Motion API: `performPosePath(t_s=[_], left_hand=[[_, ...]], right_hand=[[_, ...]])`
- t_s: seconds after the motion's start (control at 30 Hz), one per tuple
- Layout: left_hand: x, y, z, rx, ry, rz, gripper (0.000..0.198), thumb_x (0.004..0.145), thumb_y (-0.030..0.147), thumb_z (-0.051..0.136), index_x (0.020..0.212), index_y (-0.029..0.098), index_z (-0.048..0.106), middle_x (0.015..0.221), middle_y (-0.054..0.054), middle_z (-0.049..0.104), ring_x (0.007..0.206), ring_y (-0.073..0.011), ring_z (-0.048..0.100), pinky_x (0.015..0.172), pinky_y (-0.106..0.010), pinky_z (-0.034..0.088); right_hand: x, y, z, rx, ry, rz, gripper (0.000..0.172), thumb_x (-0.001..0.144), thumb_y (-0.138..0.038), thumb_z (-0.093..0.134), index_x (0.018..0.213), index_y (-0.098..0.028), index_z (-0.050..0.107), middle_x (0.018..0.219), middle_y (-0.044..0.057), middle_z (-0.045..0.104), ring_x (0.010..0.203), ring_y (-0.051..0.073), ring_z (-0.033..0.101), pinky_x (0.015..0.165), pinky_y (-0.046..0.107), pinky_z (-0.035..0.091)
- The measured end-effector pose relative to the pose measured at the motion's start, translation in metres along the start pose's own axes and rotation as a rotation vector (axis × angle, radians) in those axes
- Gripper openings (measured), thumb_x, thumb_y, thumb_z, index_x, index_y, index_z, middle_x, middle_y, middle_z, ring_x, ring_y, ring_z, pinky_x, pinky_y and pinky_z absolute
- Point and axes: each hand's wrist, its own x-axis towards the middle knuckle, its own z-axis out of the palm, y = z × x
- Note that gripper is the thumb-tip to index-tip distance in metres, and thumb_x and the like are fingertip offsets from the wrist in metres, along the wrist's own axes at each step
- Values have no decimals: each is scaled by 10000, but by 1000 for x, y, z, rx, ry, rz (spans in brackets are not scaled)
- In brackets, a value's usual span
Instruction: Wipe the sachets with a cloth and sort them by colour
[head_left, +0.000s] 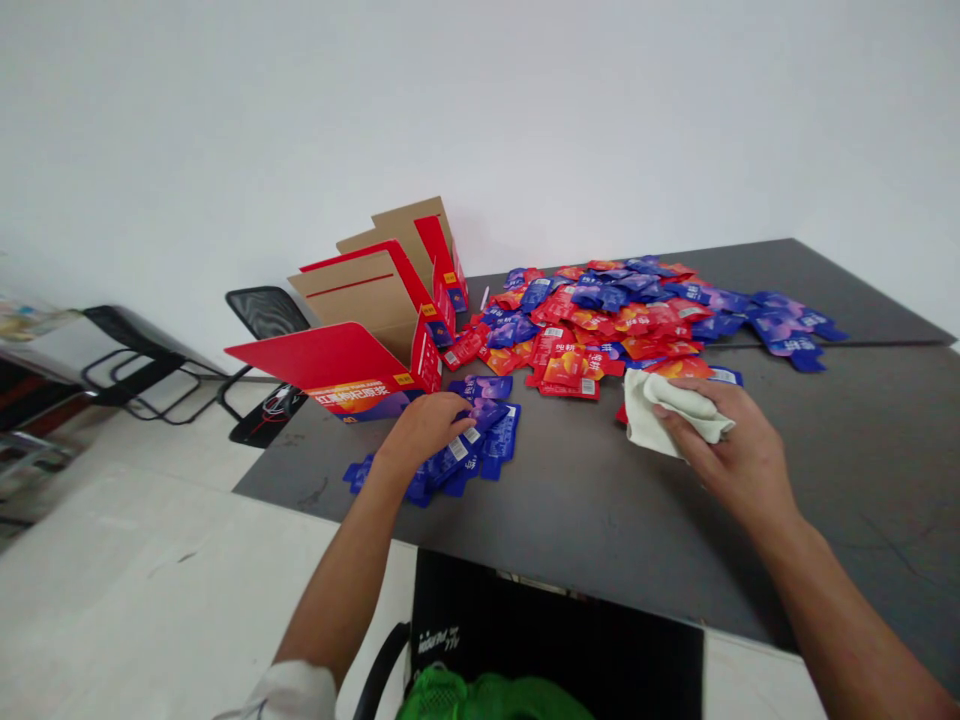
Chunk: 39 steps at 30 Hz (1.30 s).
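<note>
- Two bare hands at a dark grey table (592,530): the left hand (420,432) lies on blue printed packets (487,435), and the right hand (739,462) grips a white cloth (660,420).
- Left fingers (452,405): slightly spread and pressed down on the blue printed packets; whether they pinch any packet cannot be told.
- Right fingers (694,397): curled closed around the bunched white cloth, which hangs out on both sides of the hand.
- Position: the blue printed packets lie in a loose, overlapping patch near the table's front edge, below a large mixed heap of red and blue packets (607,325).
- Appearance: each packet is flat, glossy and printed with white characters, and some show a small white label; they seem to be thin foil or coated card, though the view is too soft to be sure.
- Handling: probably light, thin and slippery, so each is best taken by an exposed edge, away from the overlaps.
- Beyond the hands: an open red-and-kraft cardboard carton (367,300) stands at the far left of the table, and a black mesh chair back (266,312) rises behind it.
- Foreground: a white sleeve (289,690) at the left arm; a green fabric item (480,697) at the lower edge.
</note>
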Motion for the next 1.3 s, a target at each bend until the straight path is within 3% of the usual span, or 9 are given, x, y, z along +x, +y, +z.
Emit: performPosePath(t_s=[0.3,0.4,0.5,0.63,0.77,0.9,1.03,1.13,1.3], left_hand=[[15,62,-8,-6,-15,145,278,1053,368,549,1170,205,741,1173,-90,781,1135,-253,720,1001,-353,526],[20,95,-17,-37,-55,267,303,1071,378,505,1116,211,753,1093,-74,795,1054,-248,741,890,-327,538],[38,123,-24,-96,-48,377,347,1074,400,476,985,209,752,950,-61,789,914,-226,740,740,-290,495],[95,140,-22,-217,57,383,317,1003,354,542,786,194,708,742,-33,710,701,-179,646,623,-276,388],[165,147,-10,-262,200,290,325,1020,312,472,837,166,697,746,-29,684,683,-158,597,634,-271,388],[224,152,-1,-262,342,223,375,1092,300,357,1027,118,679,976,-96,722,886,-173,648,811,-294,489],[280,150,1,-207,376,184,263,1070,301,510,1201,128,659,1223,-124,684,1137,-223,649,1002,-415,537],[321,146,-2,-151,323,188,394,999,392,668,1326,177,623,1344,-113,639,1161,-258,661,977,-486,584],[374,152,-2,-83,193,200,401,1002,396,665,1336,179,619,1342,-114,640,1141,-252,669,958,-473,595]], right_hand=[[2,0,-6,44,71,74,380,947,-483,673,1274,-290,673,1186,88,719,1077,316,700,952,498,566],[3,-1,-12,94,90,138,387,921,-500,703,1245,-286,699,1189,86,740,1075,307,709,942,488,573],[3,0,-23,275,29,307,421,843,-546,778,1145,-253,744,1084,85,781,900,277,742,767,416,611],[1,4,-42,641,-259,519,522,728,-535,878,1102,-192,757,930,81,787,668,212,704,529,299,556],[-4,7,-54,926,-557,528,490,696,-443,915,1071,-173,752,875,56,770,675,178,690,571,258,547],[-10,10,-51,1150,-778,518,490,668,-415,926,1042,-155,748,914,62,766,725,168,695,621,247,545],[-13,15,-44,1210,-880,508,526,630,-420,944,1024,-130,750,936,73,764,727,151,684,626,232,530],[-11,13,-40,1182,-910,531,542,640,-428,943,1052,-130,757,895,59,760,709,134,665,617,215,512],[-6,6,-38,1146,-931,533,567,600,-447,964,1035,-132,781,840,38,745,692,107,634,625,193,484]])
